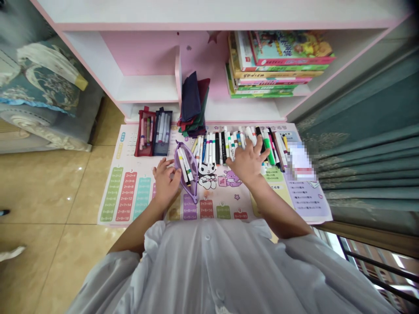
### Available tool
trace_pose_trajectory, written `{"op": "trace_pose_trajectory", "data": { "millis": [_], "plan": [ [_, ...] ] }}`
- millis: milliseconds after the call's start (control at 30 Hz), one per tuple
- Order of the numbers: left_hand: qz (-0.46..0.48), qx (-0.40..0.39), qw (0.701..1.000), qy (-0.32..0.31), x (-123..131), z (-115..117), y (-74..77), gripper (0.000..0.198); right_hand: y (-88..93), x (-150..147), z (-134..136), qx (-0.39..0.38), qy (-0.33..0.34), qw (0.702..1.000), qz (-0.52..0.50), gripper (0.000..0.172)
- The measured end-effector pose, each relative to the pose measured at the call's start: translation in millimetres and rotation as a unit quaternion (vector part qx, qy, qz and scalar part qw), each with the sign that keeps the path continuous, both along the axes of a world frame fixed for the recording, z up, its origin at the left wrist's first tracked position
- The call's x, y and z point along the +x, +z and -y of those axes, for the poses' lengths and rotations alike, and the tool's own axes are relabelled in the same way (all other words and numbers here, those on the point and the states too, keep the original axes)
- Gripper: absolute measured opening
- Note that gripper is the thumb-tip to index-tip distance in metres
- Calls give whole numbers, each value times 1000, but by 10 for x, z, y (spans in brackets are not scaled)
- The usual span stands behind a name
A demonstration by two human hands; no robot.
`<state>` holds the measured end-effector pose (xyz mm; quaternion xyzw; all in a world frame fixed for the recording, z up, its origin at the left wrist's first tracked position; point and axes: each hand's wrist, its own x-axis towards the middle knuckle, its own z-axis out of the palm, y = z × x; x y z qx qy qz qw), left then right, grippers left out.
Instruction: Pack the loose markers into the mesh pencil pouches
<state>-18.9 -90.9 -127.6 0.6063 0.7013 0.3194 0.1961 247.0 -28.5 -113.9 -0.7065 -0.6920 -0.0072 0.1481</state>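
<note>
My left hand [164, 179] grips the left edge of an open purple mesh pencil pouch [186, 168], which lies on the desk mat with a few markers inside. My right hand [249, 160] rests with fingers spread on a long row of loose markers [225, 144] laid side by side across the mat. Its fingertips touch the markers near the green and black ones; nothing is lifted.
A red pouch [145, 132] and a dark blue pouch [163, 132], both filled, lie at the mat's back left. Folded empty pouches [194, 104] lean in the pink shelf. Stacked books [271, 65] sit on the right shelf. The printed mat [131, 192] covers the desk; curtain at right.
</note>
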Motion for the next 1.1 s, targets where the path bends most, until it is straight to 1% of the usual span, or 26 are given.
{"op": "trace_pose_trajectory", "data": {
  "millis": [167,300,400,500,600,800,933,1100],
  "plan": [
    [-2,1,1000,-4,-4,-3,-9,30,43,30,-34,0,0,1000,16,22],
    [-5,4,1000,-6,-5,-4,-2,30,132,14,-27,-16,-6,1000,27,16],
    [-6,3,1000,-6,-3,-2,5,30,198,-26,25,0,4,1000,7,13],
    [-4,4,1000,-5,0,-1,6,29,258,-107,110,17,36,999,-33,17],
    [-1,10,1000,-4,0,-3,-3,29,318,-235,206,15,86,993,-77,20],
    [-1,11,1000,-7,-11,-4,-33,30,404,-545,347,2,182,975,-129,16],
    [-8,19,1000,-5,-14,-3,-47,29,407,-719,389,-19,228,964,-138,14],
    [-6,19,1000,-4,-15,-4,-45,28,347,-882,412,-44,245,960,-125,10]
  ]
}}
